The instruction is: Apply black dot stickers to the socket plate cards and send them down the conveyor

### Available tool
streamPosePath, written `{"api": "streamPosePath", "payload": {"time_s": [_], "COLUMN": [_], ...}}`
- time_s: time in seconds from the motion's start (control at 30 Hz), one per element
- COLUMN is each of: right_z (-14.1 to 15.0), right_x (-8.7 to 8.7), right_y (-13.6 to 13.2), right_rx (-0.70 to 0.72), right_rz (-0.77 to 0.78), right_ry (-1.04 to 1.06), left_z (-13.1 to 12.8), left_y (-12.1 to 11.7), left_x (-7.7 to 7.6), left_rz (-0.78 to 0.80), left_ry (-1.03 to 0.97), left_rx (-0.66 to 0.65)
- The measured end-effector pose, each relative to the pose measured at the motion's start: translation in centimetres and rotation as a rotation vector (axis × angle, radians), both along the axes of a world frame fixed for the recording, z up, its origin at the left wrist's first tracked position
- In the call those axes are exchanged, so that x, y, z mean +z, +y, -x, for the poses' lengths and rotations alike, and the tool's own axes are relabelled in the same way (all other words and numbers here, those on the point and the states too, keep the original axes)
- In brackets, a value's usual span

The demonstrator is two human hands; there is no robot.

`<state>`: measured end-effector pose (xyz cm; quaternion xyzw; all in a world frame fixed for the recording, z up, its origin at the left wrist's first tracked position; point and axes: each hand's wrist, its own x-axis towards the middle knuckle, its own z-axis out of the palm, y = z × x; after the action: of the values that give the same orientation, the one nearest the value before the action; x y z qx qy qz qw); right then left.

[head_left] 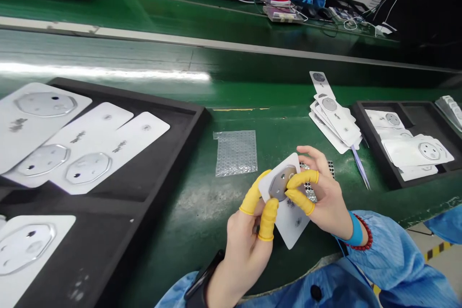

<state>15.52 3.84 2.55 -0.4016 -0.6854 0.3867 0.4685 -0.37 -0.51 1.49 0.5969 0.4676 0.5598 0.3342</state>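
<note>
1. Head camera looks down at a green desk and a person's two bare hands working just above it, over a blue sleeve.
2. A white card sits between the hands, tilted, near the front edge of the desk. A grey octagonal patch shows on its upper part.
3. The left hand grips the card's lower edge. Its yellow-capped fingers are curled and pinching.
4. The right hand holds the card's other side, with yellow-capped fingers pressed on or beside the patch. Both hands are clearly closed on the card.
5. A black watch strap circles the left wrist. A blue wristband and red bead bracelet circle the right.
6. A perforated silver sheet lies partly under the card, and a bubble-wrap bag lies to its left.
7. A black tray on the left holds larger white cards, each with a similar patch. A loose pile of cards and a second black tray sit on the right.
8. Every card carries small dark printing, but it is too blurred to read.
</note>
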Motion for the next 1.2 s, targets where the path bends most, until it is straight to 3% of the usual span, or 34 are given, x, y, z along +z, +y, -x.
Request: {"api": "streamPosePath", "payload": {"time_s": [0.17,0.33,0.47,0.63,0.87,1.2], "right_z": [-0.2,-0.3,-0.7,-0.9,-0.5,-0.9], "right_x": [0.1,0.4,0.6,1.1,1.2,1.5], "right_y": [0.4,0.4,0.5,0.5,-0.1,-0.2], "right_rx": [0.194,0.171,0.235,0.277,0.191,0.248], "right_rz": [0.376,0.442,0.532,0.548,0.444,0.548], "right_ry": [0.246,0.279,0.312,0.309,0.240,0.314], "left_z": [-0.1,-0.3,-0.4,-0.5,-0.7,-0.5], "left_y": [-0.1,0.4,0.5,0.3,0.2,0.3], "left_x": [-0.1,0.6,1.1,1.1,0.8,1.5], "left_rz": [0.050,0.180,0.248,0.230,0.155,0.239], "left_ry": [-0.069,-0.220,-0.309,-0.349,-0.309,-0.359], "left_rx": [-0.019,-0.004,-0.023,-0.047,-0.041,-0.034]}}
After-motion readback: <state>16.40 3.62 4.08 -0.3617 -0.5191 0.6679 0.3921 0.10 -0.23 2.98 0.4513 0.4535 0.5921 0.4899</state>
